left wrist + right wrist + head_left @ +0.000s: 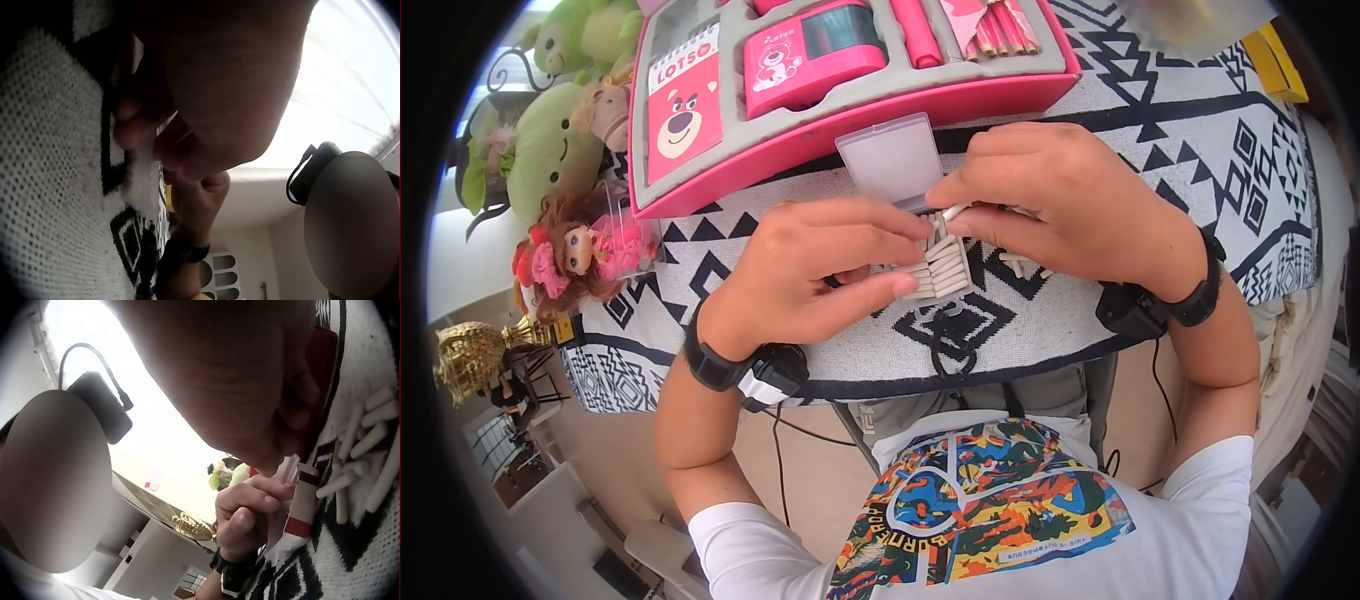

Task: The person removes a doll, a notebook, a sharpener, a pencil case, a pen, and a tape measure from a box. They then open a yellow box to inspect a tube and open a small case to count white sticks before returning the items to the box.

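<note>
A small clear plastic box [948, 288] with its lid [890, 155] raised lies on the patterned cloth, packed with short white rods [945, 262]. My left hand [810, 265] grips the box from its left side, thumb near the front and fingers farther back. In the left wrist view, its fingertips are against the translucent box [144, 181]. With thumb and index finger, my right hand [1050, 190] pinches one white rod [956, 211] over the back of the box. Loose white rods [369, 437] lie on the cloth beside the box, partly under my right hand in the head view.
Behind the hands stands a pink gift box [800, 150] holding a notepad [685, 110], a pink machine with a bear print [810, 60] and pencils [1005, 30]. Plush toys [555, 140], a doll [585, 245] and a gold trophy [475, 350] are at left. A yellow box [1275, 65] sits back right.
</note>
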A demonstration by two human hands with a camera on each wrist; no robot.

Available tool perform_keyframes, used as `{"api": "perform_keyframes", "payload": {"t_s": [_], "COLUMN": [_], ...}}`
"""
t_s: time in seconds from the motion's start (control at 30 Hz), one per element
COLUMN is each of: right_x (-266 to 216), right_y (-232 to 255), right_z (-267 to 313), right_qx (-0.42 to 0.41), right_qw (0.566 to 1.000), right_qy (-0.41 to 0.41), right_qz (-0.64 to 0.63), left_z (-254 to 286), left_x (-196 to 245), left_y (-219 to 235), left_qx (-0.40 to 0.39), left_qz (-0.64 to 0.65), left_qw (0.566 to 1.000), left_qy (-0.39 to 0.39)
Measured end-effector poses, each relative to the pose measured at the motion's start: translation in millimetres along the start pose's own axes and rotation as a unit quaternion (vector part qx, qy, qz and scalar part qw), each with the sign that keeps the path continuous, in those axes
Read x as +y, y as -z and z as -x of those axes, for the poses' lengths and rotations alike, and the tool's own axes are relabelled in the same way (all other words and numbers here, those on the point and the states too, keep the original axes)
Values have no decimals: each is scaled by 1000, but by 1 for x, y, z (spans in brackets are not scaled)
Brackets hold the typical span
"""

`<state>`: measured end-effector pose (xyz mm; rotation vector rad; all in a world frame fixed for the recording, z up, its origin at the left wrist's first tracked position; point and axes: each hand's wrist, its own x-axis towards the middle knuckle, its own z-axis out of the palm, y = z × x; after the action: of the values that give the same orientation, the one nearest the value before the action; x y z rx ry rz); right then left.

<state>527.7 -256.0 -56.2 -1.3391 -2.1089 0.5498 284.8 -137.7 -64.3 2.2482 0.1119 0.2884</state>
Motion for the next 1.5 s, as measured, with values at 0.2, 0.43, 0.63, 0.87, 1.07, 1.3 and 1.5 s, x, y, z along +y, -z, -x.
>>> {"api": "perform_keyframes", "payload": {"t_s": [0.2,0.43,0.63,0.87,1.07,1.3,1.5], "right_x": [2,2,4,3,4,6,7], "right_y": [-3,-5,-2,-3,-4,-5,16], "right_z": [1,3,3,2,2,3,7], "right_qx": [28,29,11,18,20,26,14], "right_qw": [1000,999,1000,999,999,998,1000], "right_qy": [8,-35,14,20,19,27,-8], "right_qz": [12,-30,-23,-42,-45,-42,-10], "left_z": [0,1,0,0,-1,-1,0], "left_x": [2,0,-3,-2,-1,0,-1], "left_y": [4,2,3,3,1,1,1], "left_qx": [-53,-22,-16,5,2,2,21], "left_qz": [43,46,52,49,41,-10,-44], "left_qw": [998,999,998,998,999,1000,998], "left_qy": [3,18,-10,-31,-33,-27,-32]}}
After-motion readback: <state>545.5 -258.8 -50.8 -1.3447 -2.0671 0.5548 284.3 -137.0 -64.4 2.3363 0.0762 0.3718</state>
